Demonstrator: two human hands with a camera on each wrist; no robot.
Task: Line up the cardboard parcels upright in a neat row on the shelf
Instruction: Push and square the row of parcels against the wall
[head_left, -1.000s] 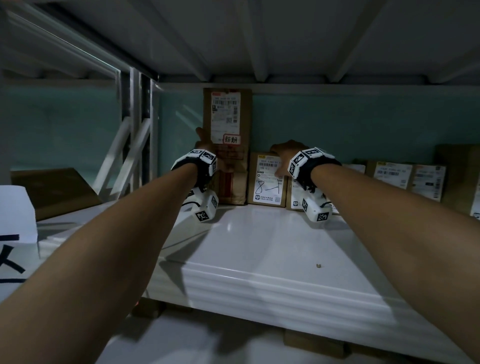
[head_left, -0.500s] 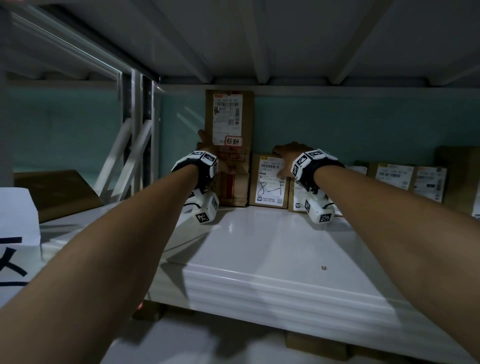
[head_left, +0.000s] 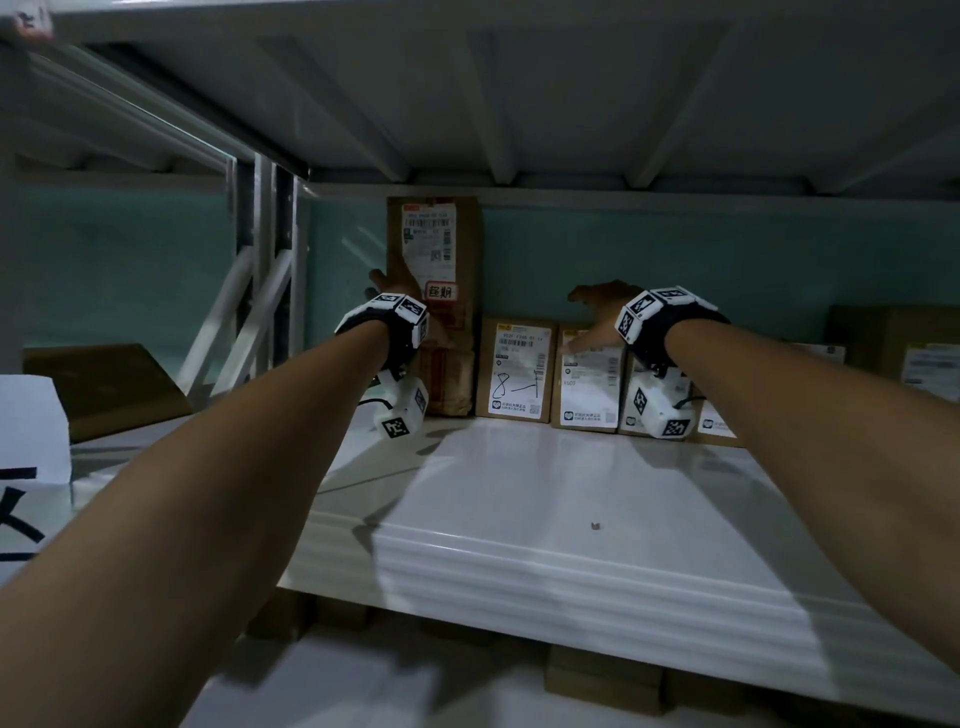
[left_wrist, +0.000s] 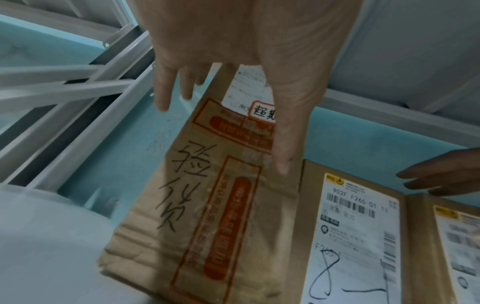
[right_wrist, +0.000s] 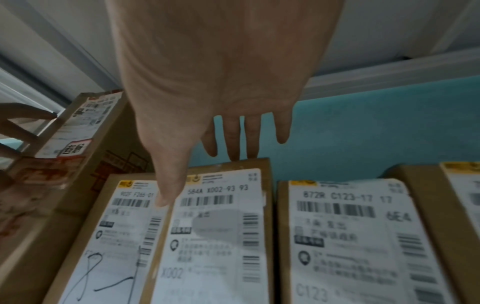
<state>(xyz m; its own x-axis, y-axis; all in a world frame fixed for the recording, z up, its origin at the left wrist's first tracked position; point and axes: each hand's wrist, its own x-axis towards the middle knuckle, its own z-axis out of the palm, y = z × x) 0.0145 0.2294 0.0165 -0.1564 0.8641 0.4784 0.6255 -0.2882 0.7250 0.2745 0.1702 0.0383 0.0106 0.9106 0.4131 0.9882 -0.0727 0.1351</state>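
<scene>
A tall brown parcel stands upright at the back of the white shelf, its top almost at the shelf above. My left hand rests on its left edge, thumb flat on the front and fingers straight along the side. To its right stands a row of small labelled parcels: one marked "8", then a second, then a third. Over the second parcel hovers my right hand, fingers straight behind its top edge, thumb touching the front.
More labelled parcels and a larger brown carton stand at the far right. A flat brown board and a white paper sign lie on the left. Grey uprights with diagonal braces close the left end. Cardboard lies beneath the shelf.
My right hand has moved right, from the parcel marked "8" to the one beside it, and its fingers have lifted. The left hand stays on the tall parcel.
</scene>
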